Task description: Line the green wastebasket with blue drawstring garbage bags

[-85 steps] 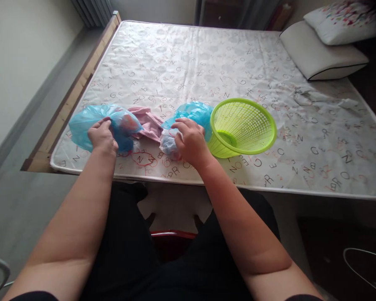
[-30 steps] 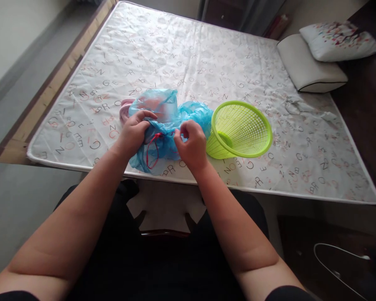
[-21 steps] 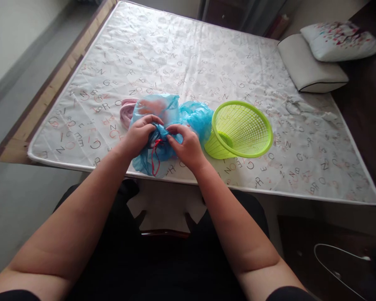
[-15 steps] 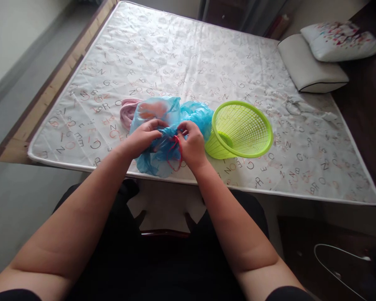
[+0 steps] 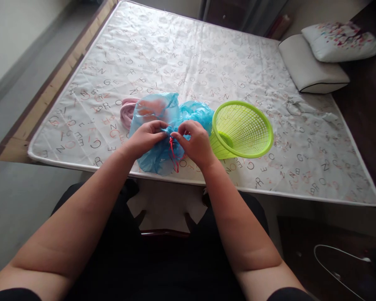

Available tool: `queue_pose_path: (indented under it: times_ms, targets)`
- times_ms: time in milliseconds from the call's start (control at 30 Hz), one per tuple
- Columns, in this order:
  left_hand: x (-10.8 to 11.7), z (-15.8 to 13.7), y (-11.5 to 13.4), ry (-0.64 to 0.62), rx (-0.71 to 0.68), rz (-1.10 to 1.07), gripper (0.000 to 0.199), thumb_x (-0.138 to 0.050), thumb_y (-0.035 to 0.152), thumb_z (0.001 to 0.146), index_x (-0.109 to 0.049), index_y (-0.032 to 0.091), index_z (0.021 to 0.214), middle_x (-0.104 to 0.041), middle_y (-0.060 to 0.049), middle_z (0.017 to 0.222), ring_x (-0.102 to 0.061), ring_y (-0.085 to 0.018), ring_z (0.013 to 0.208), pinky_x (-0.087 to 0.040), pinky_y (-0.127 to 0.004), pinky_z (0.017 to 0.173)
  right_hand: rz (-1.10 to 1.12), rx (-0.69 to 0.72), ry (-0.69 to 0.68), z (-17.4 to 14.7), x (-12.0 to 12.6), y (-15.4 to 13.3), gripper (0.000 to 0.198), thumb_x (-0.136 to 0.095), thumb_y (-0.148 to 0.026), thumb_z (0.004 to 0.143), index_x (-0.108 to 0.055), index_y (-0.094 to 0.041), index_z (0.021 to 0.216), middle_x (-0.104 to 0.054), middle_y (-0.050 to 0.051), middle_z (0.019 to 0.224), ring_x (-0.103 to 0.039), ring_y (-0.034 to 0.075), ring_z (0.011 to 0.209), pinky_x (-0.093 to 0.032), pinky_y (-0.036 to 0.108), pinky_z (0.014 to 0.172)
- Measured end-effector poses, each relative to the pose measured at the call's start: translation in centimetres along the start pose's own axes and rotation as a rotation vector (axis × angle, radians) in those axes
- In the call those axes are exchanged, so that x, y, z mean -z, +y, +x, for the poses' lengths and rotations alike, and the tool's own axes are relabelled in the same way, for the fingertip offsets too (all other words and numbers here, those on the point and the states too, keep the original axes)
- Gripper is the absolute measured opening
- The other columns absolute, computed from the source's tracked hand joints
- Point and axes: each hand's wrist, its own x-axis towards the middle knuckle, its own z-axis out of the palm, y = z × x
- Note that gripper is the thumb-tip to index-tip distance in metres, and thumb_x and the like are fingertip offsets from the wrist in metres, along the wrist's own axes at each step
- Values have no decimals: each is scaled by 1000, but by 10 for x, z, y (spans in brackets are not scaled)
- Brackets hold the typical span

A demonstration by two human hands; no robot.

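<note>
A thin blue plastic bag (image 5: 156, 154) lies gathered near the mattress's front edge, with something orange-pink showing faintly through its upper part. My left hand (image 5: 148, 137) pinches the bag's gathered neck between thumb and fingers. From the other side, my right hand (image 5: 194, 141) pinches the same bunched plastic, its fingertips close to the left thumb. A red drawstring (image 5: 172, 154) hangs from the gather between the hands. Behind the right hand sits more crumpled blue plastic (image 5: 196, 110), touching a lime green mesh basket (image 5: 242, 154). A rolled pink cloth (image 5: 127, 112) rests left of the bag.
The white mattress (image 5: 194, 62), printed with letters, fills the view ahead. Its wooden frame (image 5: 73, 62) runs along the left. Two pillows, a plain one (image 5: 310, 67) and a flowered one (image 5: 341, 44), lie at the far right. A white cable (image 5: 341, 248) trails at lower right.
My right hand has shifted slightly right and its fingers have closed nearer to my left fingertips. The red drawstring, earlier a wide loop by the right hand, now hangs narrower between both hands.
</note>
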Motion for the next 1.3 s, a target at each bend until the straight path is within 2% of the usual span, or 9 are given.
queue_pose_path:
  times_ms: [133,367,567,667,767,900,1033,1167,1300]
  targets:
    - [0,0,2,24,-29,-47,36,-85,40,75,-78,19,104,-76,-4,92,-67,-17,78,-55,-26,69,30,-42,-159,2,-1,6,16,-79,-35,99,-70,-24,92,-74,4,97,-64,21,91,-52,38,90]
    - [4,5,-3,129,-139,105,22,-68,30,87,-80,22,104,-72,-3,86,-69,-20,80,-60,-32,72,84,-181,-52,2,-2,7,7,-72,-29,100,-72,-23,97,-74,3,97,-65,18,84,-54,36,85]
    - [20,0,-7,530,-533,526,22,-68,12,91,-74,27,105,-72,-9,124,-64,-30,131,-55,-47,112,311,-382,18,4,0,9,22,-76,-42,98,-67,-22,97,-71,0,90,-63,13,74,-55,31,75]
    - [15,-9,-1,486,-615,581,21,-73,13,91,-73,28,106,-71,-8,120,-67,-28,125,-56,-47,110,390,-438,32,4,-2,9,40,-79,-60,94,-66,-22,94,-68,-1,85,-62,13,72,-54,30,71]
    - [1,-15,1,264,-520,521,21,-79,28,92,-76,25,113,-75,-6,107,-72,-22,99,-61,-39,93,446,-443,41,5,-5,7,51,-80,-71,89,-65,-23,91,-67,-1,83,-61,13,71,-54,29,69]
    - [-10,-12,-2,130,-372,376,36,-86,45,85,-79,22,112,-79,-8,107,-73,-22,96,-61,-34,88,498,-412,-25,5,-10,4,52,-81,-72,87,-65,-23,91,-67,-1,83,-61,13,70,-55,29,66]
    - [-7,-6,0,188,-293,298,28,-80,49,87,-79,21,91,-78,-6,93,-71,-23,92,-58,-35,85,441,-385,-35,4,-10,4,37,-80,-58,92,-66,-23,95,-66,-1,83,-61,14,73,-54,29,67]
    - [0,-2,2,283,-203,196,27,-77,46,88,-76,20,92,-75,-2,86,-70,-21,94,-54,-35,82,356,-371,8,4,-4,7,19,-76,-37,93,-68,-22,102,-65,-2,84,-61,14,78,-53,29,72]
    - [16,8,-7,326,-118,-117,37,-75,57,89,-69,22,96,-71,-1,82,-69,-21,98,-51,-35,79,377,-380,3,4,0,8,17,-73,-34,93,-69,-21,104,-63,-3,84,-57,13,75,-52,30,72]
